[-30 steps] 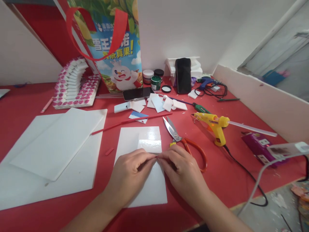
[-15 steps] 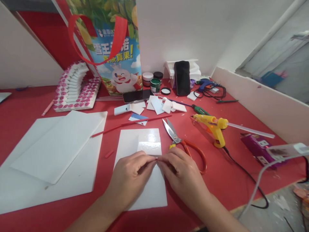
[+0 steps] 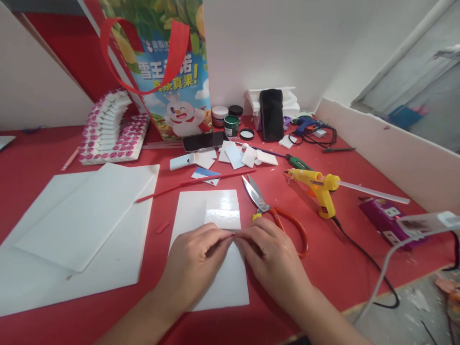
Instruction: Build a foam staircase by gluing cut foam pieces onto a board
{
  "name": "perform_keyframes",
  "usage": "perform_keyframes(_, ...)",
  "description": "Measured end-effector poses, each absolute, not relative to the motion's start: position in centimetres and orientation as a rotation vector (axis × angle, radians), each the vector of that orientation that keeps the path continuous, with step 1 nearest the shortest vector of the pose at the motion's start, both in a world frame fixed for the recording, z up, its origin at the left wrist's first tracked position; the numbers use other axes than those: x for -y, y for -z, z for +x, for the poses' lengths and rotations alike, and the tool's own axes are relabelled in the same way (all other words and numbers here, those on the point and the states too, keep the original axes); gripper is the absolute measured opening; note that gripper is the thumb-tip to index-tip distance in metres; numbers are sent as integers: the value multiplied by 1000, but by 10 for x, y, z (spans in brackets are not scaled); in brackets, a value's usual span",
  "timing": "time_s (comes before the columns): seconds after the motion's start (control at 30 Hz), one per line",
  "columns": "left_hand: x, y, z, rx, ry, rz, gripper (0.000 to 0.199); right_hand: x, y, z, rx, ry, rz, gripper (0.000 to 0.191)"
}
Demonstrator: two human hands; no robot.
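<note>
My left hand (image 3: 197,256) and my right hand (image 3: 271,254) meet fingertip to fingertip over a white board (image 3: 219,287). Each is pinched closed on a tiny reddish piece (image 3: 233,234), mostly hidden by the fingers. On the board, just beyond my fingers, lies a glossy clear or white rectangle (image 3: 223,215). Scissors with orange handles (image 3: 293,225) lie open beside my right hand. To the left of the board rests a short red strip (image 3: 163,227). A long thin red strip (image 3: 194,183) stretches behind the board.
Large white boards (image 3: 143,239) lie at the left. A yellow glue gun (image 3: 319,189) and purple box (image 3: 384,220) are at the right. Farther back are white card pieces (image 3: 248,157), paint jars (image 3: 231,125), an upright phone (image 3: 271,115), a flat phone (image 3: 204,142) and a colourful bag (image 3: 179,110).
</note>
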State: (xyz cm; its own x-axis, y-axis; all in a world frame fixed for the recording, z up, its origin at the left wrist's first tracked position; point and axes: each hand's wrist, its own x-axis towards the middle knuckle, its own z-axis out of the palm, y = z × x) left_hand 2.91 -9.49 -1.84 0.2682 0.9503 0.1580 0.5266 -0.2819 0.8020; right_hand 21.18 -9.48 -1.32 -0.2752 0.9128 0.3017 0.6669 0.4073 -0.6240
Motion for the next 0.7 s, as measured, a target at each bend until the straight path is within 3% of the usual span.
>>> perform_keyframes(0.7, 93, 21, 30, -1324, -897, 1937, 18, 94, 15, 210, 2032, -466, -1327, 15)
